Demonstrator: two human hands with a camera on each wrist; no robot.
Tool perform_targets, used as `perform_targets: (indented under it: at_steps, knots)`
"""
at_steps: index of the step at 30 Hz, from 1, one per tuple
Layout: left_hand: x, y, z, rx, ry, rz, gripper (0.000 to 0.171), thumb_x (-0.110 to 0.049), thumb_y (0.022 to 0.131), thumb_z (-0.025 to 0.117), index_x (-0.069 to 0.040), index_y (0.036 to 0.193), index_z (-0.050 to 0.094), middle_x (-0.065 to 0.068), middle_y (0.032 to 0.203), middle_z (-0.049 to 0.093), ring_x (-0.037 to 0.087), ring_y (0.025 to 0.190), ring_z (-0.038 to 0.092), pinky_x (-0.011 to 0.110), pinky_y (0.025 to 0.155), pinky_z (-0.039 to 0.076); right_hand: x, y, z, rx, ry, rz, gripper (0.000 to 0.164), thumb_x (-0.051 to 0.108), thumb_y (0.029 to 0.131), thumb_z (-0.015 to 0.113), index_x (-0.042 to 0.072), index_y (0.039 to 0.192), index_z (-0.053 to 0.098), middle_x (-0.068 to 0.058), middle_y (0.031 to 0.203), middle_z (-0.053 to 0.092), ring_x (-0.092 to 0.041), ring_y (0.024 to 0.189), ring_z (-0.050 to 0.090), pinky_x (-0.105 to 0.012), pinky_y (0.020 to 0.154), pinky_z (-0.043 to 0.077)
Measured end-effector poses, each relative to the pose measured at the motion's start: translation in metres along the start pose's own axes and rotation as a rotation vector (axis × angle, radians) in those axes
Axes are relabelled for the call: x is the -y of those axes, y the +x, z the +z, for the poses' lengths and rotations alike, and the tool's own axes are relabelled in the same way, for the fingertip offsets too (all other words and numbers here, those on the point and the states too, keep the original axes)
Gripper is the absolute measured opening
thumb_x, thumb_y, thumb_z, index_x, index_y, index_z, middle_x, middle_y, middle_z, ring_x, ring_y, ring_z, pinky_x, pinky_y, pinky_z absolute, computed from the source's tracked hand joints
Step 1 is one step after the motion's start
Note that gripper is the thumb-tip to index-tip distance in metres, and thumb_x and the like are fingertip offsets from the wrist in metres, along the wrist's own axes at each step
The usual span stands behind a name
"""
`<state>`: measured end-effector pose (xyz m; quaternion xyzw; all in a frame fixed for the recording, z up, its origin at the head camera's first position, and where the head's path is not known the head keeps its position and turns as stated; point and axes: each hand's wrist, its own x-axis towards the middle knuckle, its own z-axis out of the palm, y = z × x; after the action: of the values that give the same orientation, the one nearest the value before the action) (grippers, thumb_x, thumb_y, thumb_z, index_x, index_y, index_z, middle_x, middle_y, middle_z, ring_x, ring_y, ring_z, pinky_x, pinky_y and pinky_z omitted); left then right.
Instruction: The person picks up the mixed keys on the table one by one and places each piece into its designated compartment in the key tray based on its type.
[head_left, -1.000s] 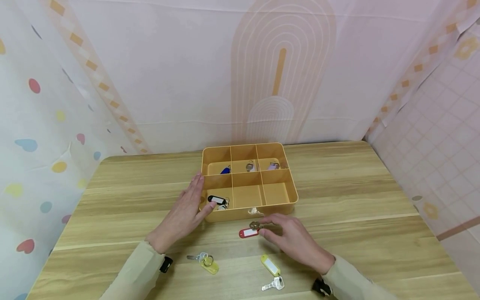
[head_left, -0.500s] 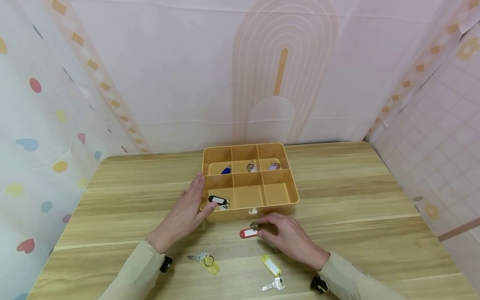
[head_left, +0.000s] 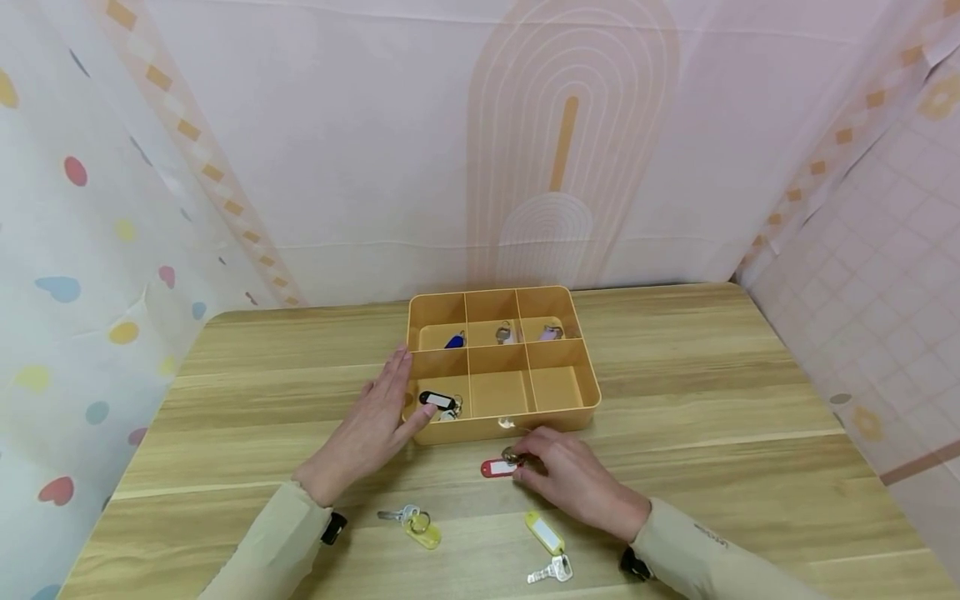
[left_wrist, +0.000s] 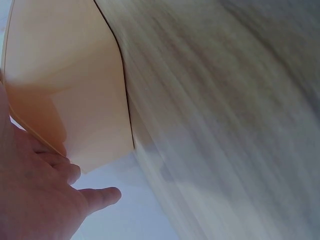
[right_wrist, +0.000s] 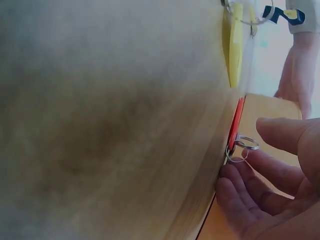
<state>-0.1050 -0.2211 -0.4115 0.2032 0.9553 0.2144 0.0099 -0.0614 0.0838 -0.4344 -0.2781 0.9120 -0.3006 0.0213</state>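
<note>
In the head view, my left hand [head_left: 365, 425] rests against the left side of a yellow divided box [head_left: 495, 428], its thumb over the front left compartment. The left wrist view has the same hand [left_wrist: 45, 185] at the box wall [left_wrist: 95, 105]. My right hand [head_left: 577, 479] is in front of the box, at a key ring [head_left: 512, 455] with a red key tag [head_left: 498, 468] lying on the table. In the right wrist view, the ring [right_wrist: 247, 143] stands between thumb and fingers, and a gap shows beside the thumb. The key itself is mostly hidden.
Nearer me lie two yellow-tagged keys [head_left: 409, 518] [head_left: 550, 546] on the wooden table [head_left: 690, 400]. Inside the box are a black-tagged key [head_left: 437, 401], a blue tag [head_left: 454, 340] and two pale-tagged keys [head_left: 504, 334] [head_left: 551, 332]. A patterned cloth [head_left: 360, 167] hangs behind.
My right hand has shifted slightly toward the left and down, its thumb and fingers drawing closer round the key ring. The left hand keeps its place on the box.
</note>
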Motion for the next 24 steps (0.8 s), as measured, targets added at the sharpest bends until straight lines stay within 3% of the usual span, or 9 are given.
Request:
perform_targets:
  at_steps: [5, 14, 24]
  knots:
    - [-0.0003, 0.0002, -0.0003, 0.010, 0.002, -0.005, 0.089, -0.054, 0.109, 0.043, 0.005, 0.163, 0.007, 0.015, 0.173, -0.003, 0.036, 0.158, 0.008, 0.066, 0.120, 0.021, 0.0005, 0.0006, 0.0012, 0.005, -0.005, -0.022, 0.015, 0.017, 0.095, 0.076, 0.010, 0.108, 0.078, 0.004, 0.104, 0.069, -0.007, 0.089, 0.062, -0.029, 0.076, 0.053]
    - [-0.0007, -0.0004, -0.0007, 0.012, -0.002, -0.010, 0.088, -0.053, 0.109, 0.044, 0.005, 0.163, 0.007, 0.015, 0.173, -0.003, 0.036, 0.158, 0.008, 0.066, 0.121, 0.020, -0.0010, -0.0001, -0.0016, -0.010, 0.027, -0.035, 0.005, 0.011, 0.095, 0.075, 0.010, 0.099, 0.078, 0.007, 0.095, 0.068, -0.003, 0.081, 0.059, -0.024, 0.069, 0.052]
    - [-0.0003, 0.0003, 0.0002, 0.015, -0.005, -0.009, 0.089, -0.054, 0.109, 0.043, 0.005, 0.163, 0.005, 0.014, 0.173, -0.006, 0.036, 0.158, 0.007, 0.065, 0.121, 0.019, -0.0006, -0.0065, -0.0072, -0.079, 0.070, -0.027, 0.006, 0.008, 0.094, 0.075, 0.013, 0.098, 0.078, 0.008, 0.097, 0.070, -0.002, 0.085, 0.061, -0.024, 0.074, 0.055]
